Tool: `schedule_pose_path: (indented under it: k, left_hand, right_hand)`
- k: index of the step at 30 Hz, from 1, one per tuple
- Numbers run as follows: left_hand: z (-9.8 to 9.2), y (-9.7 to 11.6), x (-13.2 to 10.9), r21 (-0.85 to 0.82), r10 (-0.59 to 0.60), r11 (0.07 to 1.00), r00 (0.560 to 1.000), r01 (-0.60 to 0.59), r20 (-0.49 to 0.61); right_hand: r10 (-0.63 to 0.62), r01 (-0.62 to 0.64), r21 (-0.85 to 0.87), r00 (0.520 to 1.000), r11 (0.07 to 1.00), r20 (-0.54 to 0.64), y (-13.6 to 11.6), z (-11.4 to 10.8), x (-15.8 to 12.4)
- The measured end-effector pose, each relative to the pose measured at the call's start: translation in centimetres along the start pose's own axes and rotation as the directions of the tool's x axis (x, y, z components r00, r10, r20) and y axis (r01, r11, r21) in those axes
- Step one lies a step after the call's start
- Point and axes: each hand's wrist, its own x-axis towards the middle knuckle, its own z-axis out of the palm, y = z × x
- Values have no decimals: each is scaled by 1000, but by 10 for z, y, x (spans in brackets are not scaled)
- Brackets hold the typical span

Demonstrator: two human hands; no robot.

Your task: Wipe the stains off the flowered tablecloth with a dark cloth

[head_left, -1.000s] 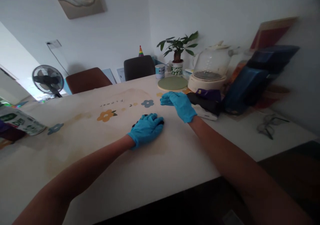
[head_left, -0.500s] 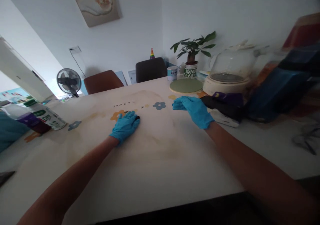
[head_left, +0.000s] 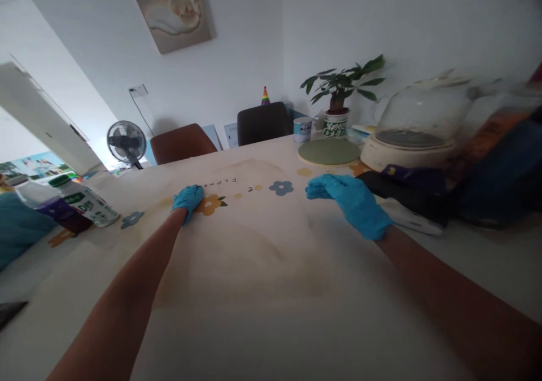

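My left hand, in a blue glove, rests palm down on the tablecloth beside a printed orange flower. Its fingers are bunched, and whatever lies beneath them is hidden. My right hand, gloved in the same blue, is held over the right part of the cloth near a printed blue flower. The fingers of that hand are bent forward and together, with nothing visible in them. Just beyond its wrist lie a black item and a white flat object.
Bottles stand at the left. A round green mat, a can, a potted plant and a glass-domed appliance sit at the back right. Chairs and a fan are beyond the table.
My left hand has slid left across the cloth, uncovering more of the orange flower. My right hand keeps nearly the same pose. The camera view has shifted slightly.
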Motion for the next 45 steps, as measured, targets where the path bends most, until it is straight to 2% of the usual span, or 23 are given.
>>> schedule_pose_path:
  k: [3,7,11,15,17,20,24,26,27,30,32,35,38,40,43,45]
  left_hand:
    - [2,15,6,-34,-7,999,1000,7,10]
    - [5,48,-3,-76,96,993,995,-94,22]
    - [8,99,-33,-107,259,961,965,-254,44]
    - [9,145,-71,-125,413,906,909,-403,63]
    - [10,157,-90,-134,474,877,878,-462,71]
    - [10,157,-116,-152,540,837,838,-525,81]
    - [11,136,-133,-178,579,810,810,-558,95]
    - [10,122,-128,-181,559,824,823,-537,101]
    - [10,114,-123,-176,527,844,844,-506,99]
    - [5,89,-98,-150,380,918,922,-367,69]
    - [2,69,-77,-140,282,952,958,-273,46]
    - [-3,32,-45,-129,133,983,991,-129,24]
    - [-7,-10,-18,-114,23,993,1000,-21,17]
    - [-10,-39,-3,-101,-26,994,999,28,21]
    - [-13,-82,13,-87,-79,993,996,81,31]
    - [-15,-108,19,-84,-99,991,994,102,39]
  right_hand:
    - [11,-10,-26,1000,1000,15,0,1,0]
    - [23,-22,-47,1000,999,19,1,1,2]
    - [37,-36,-52,999,998,18,0,1,2]
    - [59,-59,-81,998,995,2,-4,2,1]
    - [57,-56,-100,998,993,7,-5,3,0]
    - [48,-46,-108,999,993,18,-6,3,-1]
    - [38,-35,-88,999,995,37,-2,2,0]
    - [41,-38,-90,998,995,42,0,1,1]
    - [43,-38,-94,998,995,44,1,0,2]
    - [43,-36,-126,998,991,54,2,-2,3]
    - [50,-40,-152,997,988,61,2,-3,3]
    - [60,-40,-223,995,974,85,2,-4,3]
    - [53,-7,-329,990,944,129,4,-6,2]
    - [-3,86,-453,983,887,181,7,-9,2]
    - [-132,301,-637,945,710,299,14,-14,2]
    - [-174,372,-686,923,625,343,17,-18,2]
